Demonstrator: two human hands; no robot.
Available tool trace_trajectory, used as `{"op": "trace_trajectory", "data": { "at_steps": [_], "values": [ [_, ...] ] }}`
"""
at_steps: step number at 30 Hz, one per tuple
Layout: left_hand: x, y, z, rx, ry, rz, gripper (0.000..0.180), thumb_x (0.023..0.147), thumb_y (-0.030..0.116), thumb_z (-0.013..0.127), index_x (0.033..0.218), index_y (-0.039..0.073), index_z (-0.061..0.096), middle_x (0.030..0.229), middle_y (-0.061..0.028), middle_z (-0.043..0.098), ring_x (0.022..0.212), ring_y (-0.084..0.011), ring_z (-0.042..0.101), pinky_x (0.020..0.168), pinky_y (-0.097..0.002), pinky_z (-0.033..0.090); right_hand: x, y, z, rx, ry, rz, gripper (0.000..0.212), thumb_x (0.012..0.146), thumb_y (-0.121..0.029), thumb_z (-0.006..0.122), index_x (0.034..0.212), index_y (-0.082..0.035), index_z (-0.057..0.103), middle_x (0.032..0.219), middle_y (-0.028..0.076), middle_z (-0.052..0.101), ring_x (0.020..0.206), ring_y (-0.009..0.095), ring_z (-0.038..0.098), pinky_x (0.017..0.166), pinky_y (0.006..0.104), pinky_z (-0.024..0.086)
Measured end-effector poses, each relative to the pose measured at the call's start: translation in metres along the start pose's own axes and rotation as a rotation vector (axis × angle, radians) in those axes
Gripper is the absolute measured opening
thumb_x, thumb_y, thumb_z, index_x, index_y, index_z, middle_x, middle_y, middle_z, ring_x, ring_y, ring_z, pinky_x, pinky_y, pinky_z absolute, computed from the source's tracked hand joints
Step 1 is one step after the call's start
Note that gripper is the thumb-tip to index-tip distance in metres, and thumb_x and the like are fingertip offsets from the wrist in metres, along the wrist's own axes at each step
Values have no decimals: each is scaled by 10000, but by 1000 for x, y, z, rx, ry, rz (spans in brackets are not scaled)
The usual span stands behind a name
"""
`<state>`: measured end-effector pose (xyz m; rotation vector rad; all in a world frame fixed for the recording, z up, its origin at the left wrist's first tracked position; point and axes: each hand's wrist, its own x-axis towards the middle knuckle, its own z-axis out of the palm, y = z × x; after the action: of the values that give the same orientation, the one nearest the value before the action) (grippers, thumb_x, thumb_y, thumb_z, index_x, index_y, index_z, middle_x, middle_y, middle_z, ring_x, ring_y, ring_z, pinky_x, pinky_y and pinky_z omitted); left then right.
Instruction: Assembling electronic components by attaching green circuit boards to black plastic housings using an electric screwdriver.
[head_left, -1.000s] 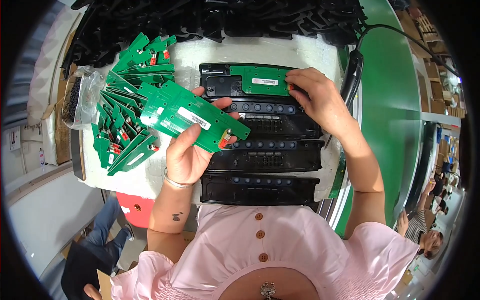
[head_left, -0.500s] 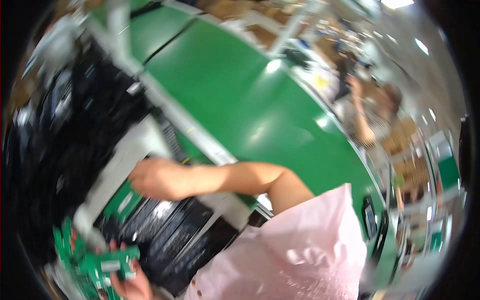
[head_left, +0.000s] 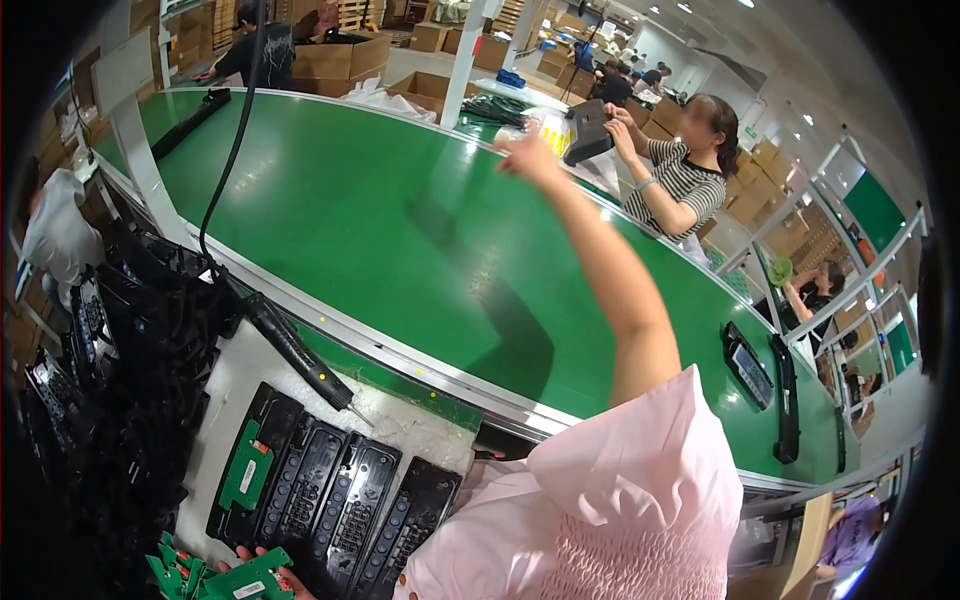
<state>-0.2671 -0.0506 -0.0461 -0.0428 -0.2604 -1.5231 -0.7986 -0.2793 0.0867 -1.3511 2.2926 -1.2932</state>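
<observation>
My left hand (head_left: 296, 586) grips a green circuit board (head_left: 248, 581) at the lower left, next to several more boards (head_left: 178, 572). Stretched far out over the green conveyor belt (head_left: 380, 230), my right hand (head_left: 530, 157) has its fingers apart, and I see nothing in it. Black plastic housings (head_left: 350, 505) with rows of round buttons lie side by side on a pale work surface (head_left: 215, 400) before me. In the leftmost housing rests a green circuit board (head_left: 243, 468). A black electric screwdriver (head_left: 300, 350) lies beyond the housings, its bit toward the right.
Black plastic parts (head_left: 130, 400) are heaped at the left. The screwdriver's cord (head_left: 235, 140) hangs down across the belt. Across the belt a person in a striped top (head_left: 690, 185) holds a dark case (head_left: 588, 132). Black devices (head_left: 748, 368) lie on the belt at the right.
My right hand has swung from above the housings up and out to the far side of the belt. The left hand still holds the board; the view has shifted and sharpened.
</observation>
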Motion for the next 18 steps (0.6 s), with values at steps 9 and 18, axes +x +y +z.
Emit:
{"op": "trace_trajectory", "data": {
  "at_steps": [9, 18],
  "values": [
    [6, -6, -6, -119, 53, -70, 550, 773, 27, 364, 1263, -127, 166, 1367, -223, 130, 1254, -362, 137, 1019, -428, 135, 141, 2, -193, 227, 497, 123, 164, 778, -80, 460, 900, 0, 536, 742, 91, 636, 457, 79, 506, 368, 195, 404],
    [1, -22, 18, 301, 389, 94, 569, 766, 83, 414, 1306, 148, 248, 1281, -180, 326, 1148, -354, 354, 827, -452, 439, -131, -136, -19, 430, -491, -871, 137, 779, -92, 503, 816, -3, 600, 771, 42, 602, 682, 110, 544, 602, 254, 453]
  ]
}}
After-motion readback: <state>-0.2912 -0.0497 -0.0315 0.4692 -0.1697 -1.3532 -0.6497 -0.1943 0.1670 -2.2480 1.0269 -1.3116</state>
